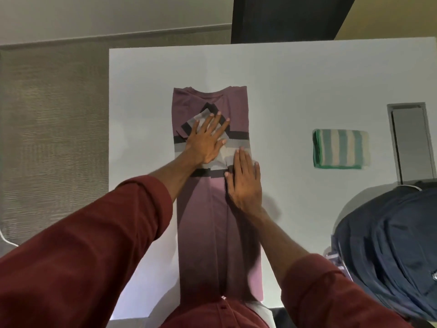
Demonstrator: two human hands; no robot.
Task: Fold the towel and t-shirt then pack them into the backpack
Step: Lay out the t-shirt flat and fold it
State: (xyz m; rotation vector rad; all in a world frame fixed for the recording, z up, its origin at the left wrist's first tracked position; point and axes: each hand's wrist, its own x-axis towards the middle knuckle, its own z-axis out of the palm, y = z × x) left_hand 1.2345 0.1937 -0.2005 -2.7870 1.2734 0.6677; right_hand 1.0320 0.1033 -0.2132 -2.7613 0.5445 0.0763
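White surface point(283, 79): broad and flat, filling most of the view; it carries all three task items.

T-shirt point(203, 221): mauve, with grey and black bands across its middle; it lies flat on the surface, both sides folded inward to make one long narrow strip; the collar end points away from the person, and the hem end reaches the near edge; a folded-in sleeve showing the same grey and black bands lies slanted on the upper half.

Backpack point(390, 245): dark navy, at the near right of the surface, partly cut off by the frame edge; whether its opening is zipped or unzipped cannot be told from this view.

Towel point(340, 149): green and cream stripes, folded into a compact rectangle; it lies flat on the surface to the right, well apart from the t-shirt, beyond the backpack.

Left hand point(207, 140): fingers straight and spread, palm down; it presses on the folded-in sleeve at the banded area of the t-shirt; it grips nothing.

Right hand point(244, 183): fingers straight and close together, palm down; it presses flat on the right folded panel of the t-shirt just nearer than the left hand; the two hands lie near each other but do not touch.
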